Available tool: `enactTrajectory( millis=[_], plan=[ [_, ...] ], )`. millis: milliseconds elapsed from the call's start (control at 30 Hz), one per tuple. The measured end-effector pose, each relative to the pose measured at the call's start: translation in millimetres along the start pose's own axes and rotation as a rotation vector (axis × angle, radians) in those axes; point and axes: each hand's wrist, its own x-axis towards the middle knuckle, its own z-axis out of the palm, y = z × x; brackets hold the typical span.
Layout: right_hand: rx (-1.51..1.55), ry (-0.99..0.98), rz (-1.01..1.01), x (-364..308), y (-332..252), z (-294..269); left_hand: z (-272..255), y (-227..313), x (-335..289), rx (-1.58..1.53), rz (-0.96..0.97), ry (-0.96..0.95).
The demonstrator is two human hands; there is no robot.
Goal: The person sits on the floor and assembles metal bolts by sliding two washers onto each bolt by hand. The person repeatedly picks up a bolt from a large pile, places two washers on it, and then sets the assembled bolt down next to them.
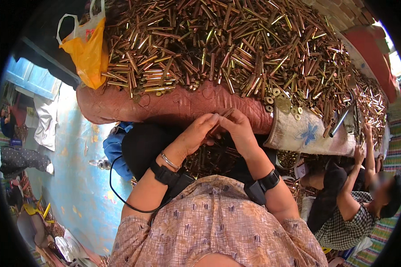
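Observation:
My left hand [197,134] and my right hand [241,131] meet at the near edge of the work surface, above my lap. Fingers of both are bent and pressed together around small copper-brown metal tubes [215,131], mostly covered by the fingers. Just beyond them runs a padded red cloth roll [165,105]. A large heap of loose brass and copper-coloured metal tubes [200,40] lies past the roll. More of the metal pieces [209,159] lie in my lap, below my hands.
Several round washers [297,111] sit right of my hands, by a white cloth with a blue flower [309,133]. A yellow plastic bag [87,55] hangs at the far left. Another person [356,204] works at the right, near a metal rod [340,122]. A black cable [120,193] loops beside my left arm.

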Motion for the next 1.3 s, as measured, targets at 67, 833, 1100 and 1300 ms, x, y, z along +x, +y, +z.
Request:
enactTrajectory(
  millis=[67, 833, 1100, 1300],
  plan=[
    [-0.122, -0.013, 0.074, 1.8, 2.9, 5.2, -4.3, 2.2, -3.2, -0.004, 0.008, -0.018],
    [-1.398, 0.147, -0.541, 92.8, 1.9, 64.0, -41.2, -8.6, -20.0, -0.105, 0.126, 0.390],
    [-1.392, 0.094, -0.444, 86.5, -6.6, 61.7, -42.2, -9.0, -18.9, -0.114, 0.142, 0.409],
    [-1.299, 0.072, -0.600, 87.6, 1.7, 55.4, -36.2, -7.0, -17.6, -0.130, 0.112, 0.413]
  ],
)
